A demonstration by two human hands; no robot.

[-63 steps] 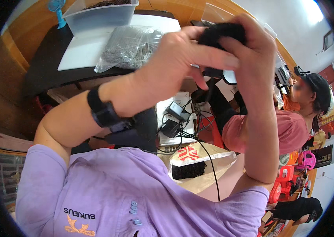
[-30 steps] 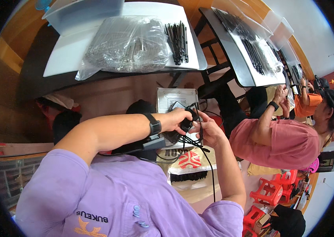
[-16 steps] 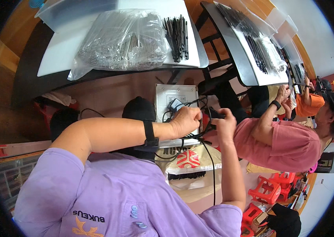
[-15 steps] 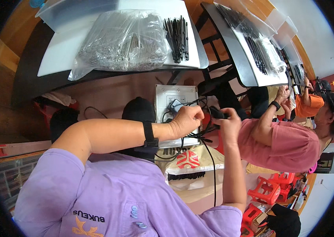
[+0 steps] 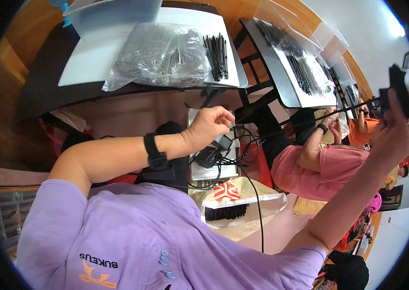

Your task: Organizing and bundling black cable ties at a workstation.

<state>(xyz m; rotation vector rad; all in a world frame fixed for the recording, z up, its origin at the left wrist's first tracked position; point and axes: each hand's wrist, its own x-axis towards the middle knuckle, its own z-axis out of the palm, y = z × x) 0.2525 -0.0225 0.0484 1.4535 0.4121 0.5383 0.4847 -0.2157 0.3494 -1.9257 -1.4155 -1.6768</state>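
Note:
My right hand (image 5: 398,125) is raised far out to the right, closed around a black boxy device (image 5: 399,89). A taut black cable (image 5: 306,123) runs from it down toward the middle. My left hand (image 5: 209,126) hovers near the centre with fingers curled together; whether a cable is between them is hidden. Just below it, a black power adapter (image 5: 206,157) and a smaller dark box (image 5: 222,142) lie among tangled black cables (image 5: 248,145). Under these stands a white box (image 5: 199,173). A black strap (image 5: 155,152) circles my left wrist.
A table ahead holds a clear plastic bag of thin rods (image 5: 161,58), black rods (image 5: 217,57) and a clear bin (image 5: 112,17). An open pale sack (image 5: 267,205) stands below. A co-worker in a pink shirt (image 5: 315,169) sits to the right beside another table (image 5: 289,92).
My right hand has swung from the centre up to the far right with the black device, drawing its cable out. My left hand has moved slightly left and up. The adapters now show beneath it.

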